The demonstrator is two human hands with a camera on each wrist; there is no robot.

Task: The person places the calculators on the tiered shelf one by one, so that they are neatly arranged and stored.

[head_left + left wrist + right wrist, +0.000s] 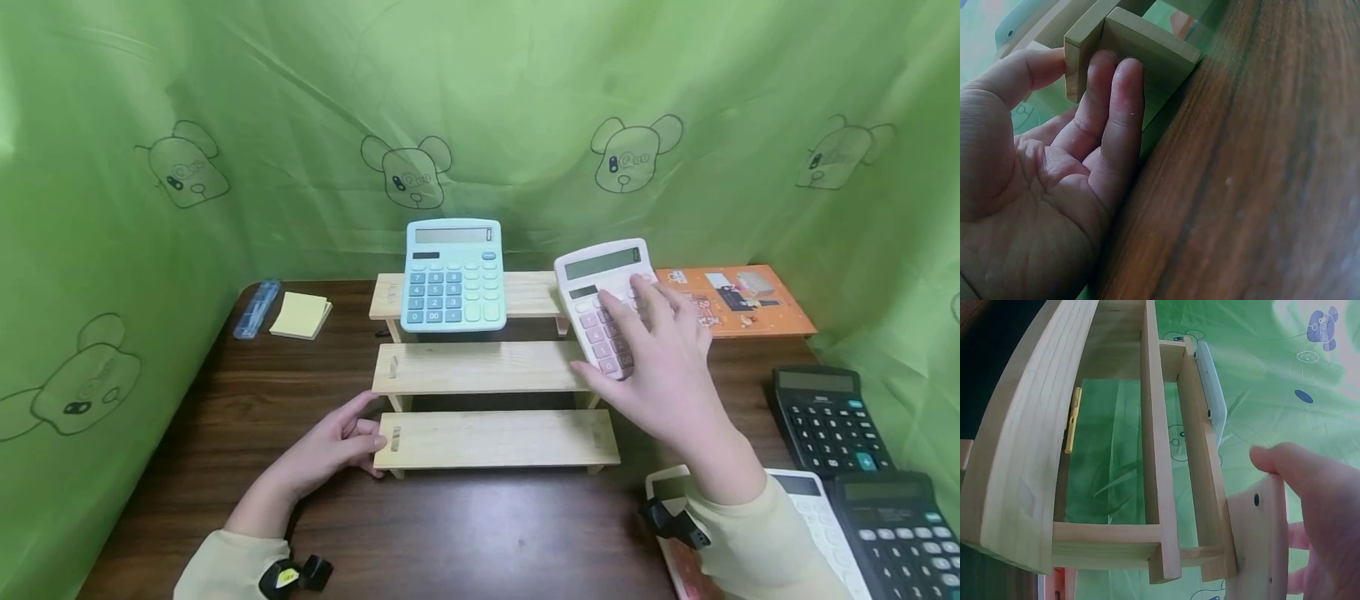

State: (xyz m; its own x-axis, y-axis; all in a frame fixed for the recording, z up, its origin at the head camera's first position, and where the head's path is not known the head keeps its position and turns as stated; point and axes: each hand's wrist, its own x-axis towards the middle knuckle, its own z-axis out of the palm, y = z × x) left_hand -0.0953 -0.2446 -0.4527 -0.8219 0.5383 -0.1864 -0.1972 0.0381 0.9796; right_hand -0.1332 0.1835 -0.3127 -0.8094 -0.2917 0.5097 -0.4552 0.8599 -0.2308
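Note:
A three-step wooden stand (487, 367) stands mid-table. My left hand (341, 442) pinches the left end of its lowest step; in the left wrist view, the thumb (1044, 69) presses the board's edge opposite the curled fingers (1124, 112). At the stand's right end, my right hand (660, 358) holds a pink calculator (600, 265), tilted, with fingertips over its face and the thumb by its lower left edge. The calculator's back (1250, 537) shows right by the top step's end in the right wrist view. A light blue calculator (453, 275) leans upright on the top step's left part.
Yellow sticky notes (300, 315) and a blue plastic item (257, 310) lie at the back left. An orange printed sheet (742, 300) is at the back right. Two black calculators (828, 417) and a white one (817, 508) sit at the right, partly beneath my right sleeve. Green curtains surround the table.

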